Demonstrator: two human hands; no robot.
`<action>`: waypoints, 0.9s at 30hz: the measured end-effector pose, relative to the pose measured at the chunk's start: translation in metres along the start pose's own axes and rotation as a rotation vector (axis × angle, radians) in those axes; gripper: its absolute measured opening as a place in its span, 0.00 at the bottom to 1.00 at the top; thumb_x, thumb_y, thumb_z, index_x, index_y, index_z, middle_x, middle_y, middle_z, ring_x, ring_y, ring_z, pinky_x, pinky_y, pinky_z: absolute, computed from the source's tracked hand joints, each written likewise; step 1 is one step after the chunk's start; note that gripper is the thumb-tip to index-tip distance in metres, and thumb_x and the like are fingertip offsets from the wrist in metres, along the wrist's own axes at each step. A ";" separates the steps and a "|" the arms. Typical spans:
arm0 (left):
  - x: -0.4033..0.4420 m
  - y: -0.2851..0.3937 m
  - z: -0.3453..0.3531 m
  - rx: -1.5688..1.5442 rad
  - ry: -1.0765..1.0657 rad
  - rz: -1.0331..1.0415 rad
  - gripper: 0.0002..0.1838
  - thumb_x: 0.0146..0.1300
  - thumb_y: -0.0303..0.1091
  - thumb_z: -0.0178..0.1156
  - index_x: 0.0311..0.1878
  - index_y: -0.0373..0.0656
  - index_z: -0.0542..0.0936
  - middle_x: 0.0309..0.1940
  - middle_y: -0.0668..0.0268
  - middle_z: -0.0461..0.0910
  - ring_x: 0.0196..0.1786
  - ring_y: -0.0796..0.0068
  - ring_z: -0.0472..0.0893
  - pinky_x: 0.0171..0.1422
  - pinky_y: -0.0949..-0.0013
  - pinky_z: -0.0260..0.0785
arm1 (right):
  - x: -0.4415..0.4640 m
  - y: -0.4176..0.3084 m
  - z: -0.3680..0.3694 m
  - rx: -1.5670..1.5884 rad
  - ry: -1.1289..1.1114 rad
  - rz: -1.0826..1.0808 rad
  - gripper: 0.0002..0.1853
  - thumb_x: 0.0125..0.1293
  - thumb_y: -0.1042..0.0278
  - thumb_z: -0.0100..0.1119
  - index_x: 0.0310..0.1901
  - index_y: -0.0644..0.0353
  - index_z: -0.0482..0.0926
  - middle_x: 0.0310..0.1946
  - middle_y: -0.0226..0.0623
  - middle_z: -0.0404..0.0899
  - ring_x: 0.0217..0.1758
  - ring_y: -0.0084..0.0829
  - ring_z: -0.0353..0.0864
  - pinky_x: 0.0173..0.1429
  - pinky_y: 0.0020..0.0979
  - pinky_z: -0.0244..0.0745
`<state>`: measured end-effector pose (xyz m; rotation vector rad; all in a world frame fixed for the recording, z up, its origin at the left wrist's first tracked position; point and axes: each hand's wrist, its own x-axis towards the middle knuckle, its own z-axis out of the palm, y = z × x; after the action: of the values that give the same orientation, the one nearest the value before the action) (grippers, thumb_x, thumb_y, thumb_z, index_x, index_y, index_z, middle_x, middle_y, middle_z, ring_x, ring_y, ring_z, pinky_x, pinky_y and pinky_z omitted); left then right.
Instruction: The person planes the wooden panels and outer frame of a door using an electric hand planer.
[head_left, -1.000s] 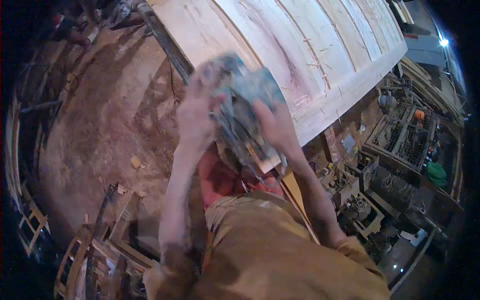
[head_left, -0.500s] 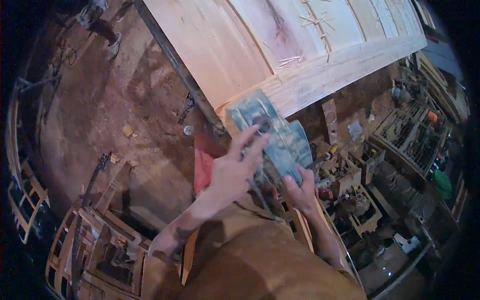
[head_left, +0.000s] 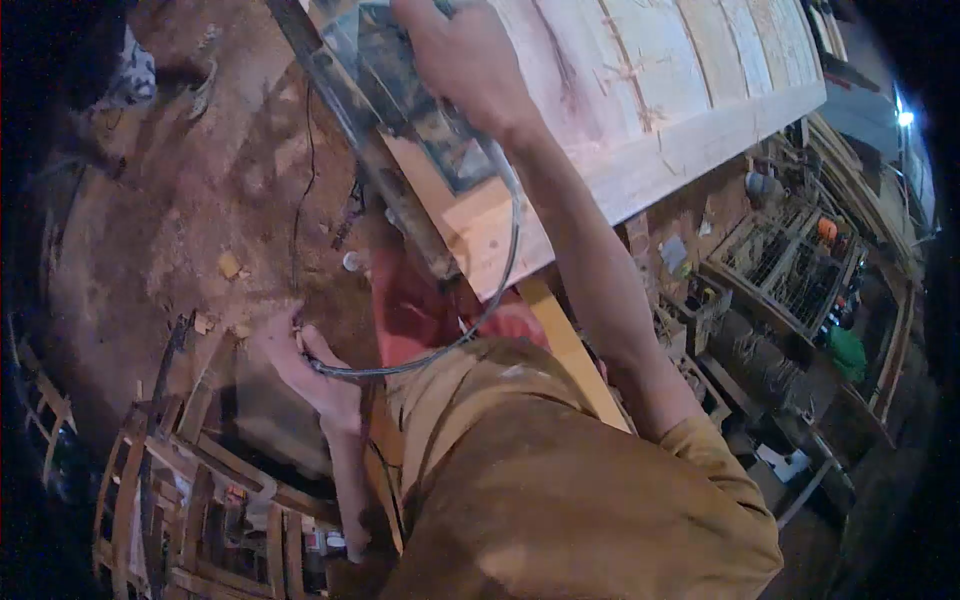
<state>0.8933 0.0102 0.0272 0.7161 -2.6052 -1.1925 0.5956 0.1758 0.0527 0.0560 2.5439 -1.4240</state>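
A blue-green power tool (head_left: 385, 65) rests on the left edge of a pale wooden panel (head_left: 640, 130). My right hand (head_left: 465, 65) is closed around the top of the tool, the arm reaching over the panel's corner. Lower left, away from the panel, my left hand (head_left: 290, 350) has its fingers around a dark cable (head_left: 430, 358). That cable curves from the tool down past the panel's near corner to this hand. Wood splinters lie in the seams between the panel's boards.
Slatted wooden frames (head_left: 190, 500) stand at the lower left. On the right are a wire-mesh rack (head_left: 780, 265), a green bundle (head_left: 846, 353) and cluttered boxes. A yellowish board (head_left: 575, 350) sits by my body. Part of a person in patterned clothing (head_left: 135, 70) shows upper left.
The tool, seen turned with its underside up, now sits on the panel, farther up and left. My left hand has left the tool and moved down-left to the cable.
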 end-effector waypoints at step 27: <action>0.240 0.001 0.015 -0.284 0.214 0.153 0.11 0.73 0.26 0.52 0.54 0.36 0.78 0.48 0.55 0.79 0.50 0.59 0.78 0.58 0.60 0.69 | 0.220 -0.049 0.079 -0.178 0.110 -0.146 0.29 0.69 0.43 0.54 0.40 0.70 0.84 0.32 0.54 0.85 0.40 0.51 0.86 0.49 0.47 0.78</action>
<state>0.6800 -0.0993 0.0114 0.5428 -2.2151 -1.3216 0.3884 0.0659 0.0070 -0.0843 2.8063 -1.2686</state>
